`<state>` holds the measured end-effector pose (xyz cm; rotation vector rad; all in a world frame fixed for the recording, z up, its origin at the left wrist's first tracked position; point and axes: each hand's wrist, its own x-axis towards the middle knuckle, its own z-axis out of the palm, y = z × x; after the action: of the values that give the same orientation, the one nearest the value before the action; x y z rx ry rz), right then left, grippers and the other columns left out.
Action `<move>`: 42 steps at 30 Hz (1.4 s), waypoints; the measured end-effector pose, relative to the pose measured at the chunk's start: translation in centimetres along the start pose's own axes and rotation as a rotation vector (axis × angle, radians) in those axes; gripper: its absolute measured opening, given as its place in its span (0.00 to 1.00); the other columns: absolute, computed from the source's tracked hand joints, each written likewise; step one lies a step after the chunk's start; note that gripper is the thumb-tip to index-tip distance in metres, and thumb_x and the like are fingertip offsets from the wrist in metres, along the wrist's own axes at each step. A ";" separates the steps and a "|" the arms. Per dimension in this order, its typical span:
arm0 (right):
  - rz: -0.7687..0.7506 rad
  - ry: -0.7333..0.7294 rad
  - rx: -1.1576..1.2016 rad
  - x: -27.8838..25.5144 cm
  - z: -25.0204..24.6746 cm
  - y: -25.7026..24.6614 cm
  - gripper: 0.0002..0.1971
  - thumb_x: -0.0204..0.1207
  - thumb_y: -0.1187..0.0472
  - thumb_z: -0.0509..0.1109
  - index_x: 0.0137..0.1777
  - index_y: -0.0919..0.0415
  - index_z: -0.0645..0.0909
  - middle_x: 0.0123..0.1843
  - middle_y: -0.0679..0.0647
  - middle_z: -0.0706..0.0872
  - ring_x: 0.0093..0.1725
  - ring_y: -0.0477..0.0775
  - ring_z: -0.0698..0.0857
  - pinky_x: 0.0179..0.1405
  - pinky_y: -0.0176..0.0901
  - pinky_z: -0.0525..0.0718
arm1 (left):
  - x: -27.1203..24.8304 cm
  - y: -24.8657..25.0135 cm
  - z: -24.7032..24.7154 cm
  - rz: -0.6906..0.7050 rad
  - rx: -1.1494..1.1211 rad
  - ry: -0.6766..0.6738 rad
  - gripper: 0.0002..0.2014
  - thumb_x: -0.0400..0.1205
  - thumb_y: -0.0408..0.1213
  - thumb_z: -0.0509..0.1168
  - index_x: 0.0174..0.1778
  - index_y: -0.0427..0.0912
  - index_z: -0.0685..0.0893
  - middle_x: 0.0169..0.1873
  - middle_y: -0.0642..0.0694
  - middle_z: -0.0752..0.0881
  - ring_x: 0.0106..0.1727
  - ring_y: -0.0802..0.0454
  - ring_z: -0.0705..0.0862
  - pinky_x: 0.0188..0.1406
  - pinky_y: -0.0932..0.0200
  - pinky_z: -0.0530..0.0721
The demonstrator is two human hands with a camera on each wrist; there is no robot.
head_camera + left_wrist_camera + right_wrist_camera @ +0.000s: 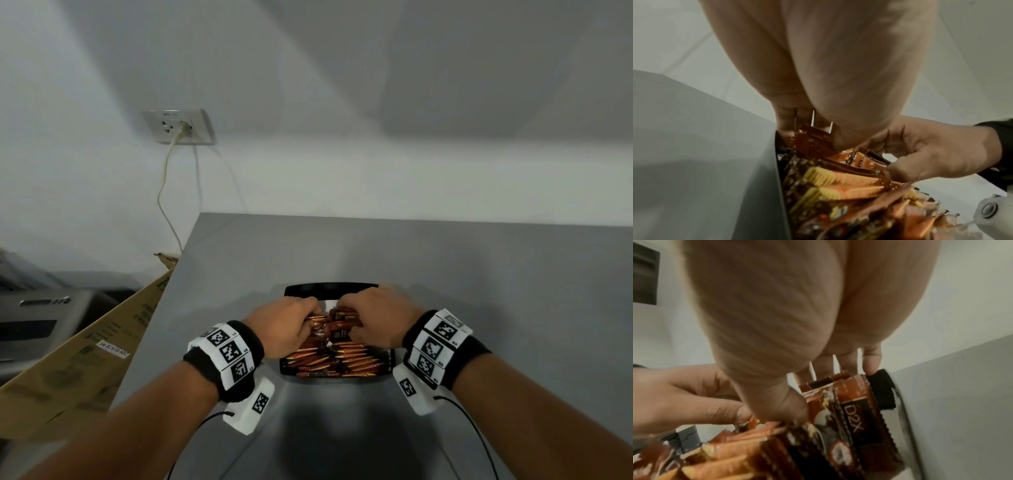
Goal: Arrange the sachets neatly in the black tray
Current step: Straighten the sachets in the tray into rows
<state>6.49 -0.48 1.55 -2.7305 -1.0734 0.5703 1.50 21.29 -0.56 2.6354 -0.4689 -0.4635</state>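
Sachets, orange and brown, fill black tray on grey counter, packed in rows beneath and nearer than both hands. Left hand pinches several sachet ends; right hand, just beside it, fingers curled, grips an upright bundle.

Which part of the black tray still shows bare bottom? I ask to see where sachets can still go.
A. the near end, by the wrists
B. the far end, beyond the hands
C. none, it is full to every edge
B: in the head view the tray is bare beyond both hands, while sachets fill its near part up to the left hand and right hand.
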 end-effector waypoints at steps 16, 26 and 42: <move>0.104 0.177 0.448 -1.9 -1.8 2.4 0.08 0.79 0.57 0.74 0.57 0.52 0.83 0.48 0.46 0.87 0.45 0.45 0.86 0.49 0.45 0.87 | -0.6 0.5 0.4 0.002 0.006 0.039 0.13 0.80 0.44 0.67 0.60 0.48 0.81 0.53 0.51 0.83 0.52 0.52 0.82 0.53 0.53 0.84; 0.106 0.480 1.062 -2.3 -2.2 -1.2 0.18 0.76 0.53 0.78 0.65 0.53 0.82 0.56 0.47 0.92 0.55 0.46 0.91 0.62 0.55 0.88 | 0.9 5.1 -2.3 -0.111 -1.054 0.368 0.37 0.72 0.53 0.79 0.74 0.42 0.77 0.62 0.49 0.89 0.63 0.51 0.87 0.64 0.55 0.84; 0.014 0.488 0.732 -4.2 -3.4 -3.1 0.48 0.70 0.52 0.82 0.87 0.45 0.59 0.79 0.38 0.61 0.73 0.30 0.67 0.60 0.14 0.72 | 1.4 8.0 -1.8 -0.166 -1.858 0.138 0.12 0.70 0.33 0.67 0.45 0.37 0.93 0.46 0.35 0.89 0.47 0.40 0.89 0.50 0.49 0.86</move>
<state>3.09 -1.08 6.71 -2.0649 -0.5683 0.2057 1.49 14.53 4.29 0.8672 0.2362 -0.4014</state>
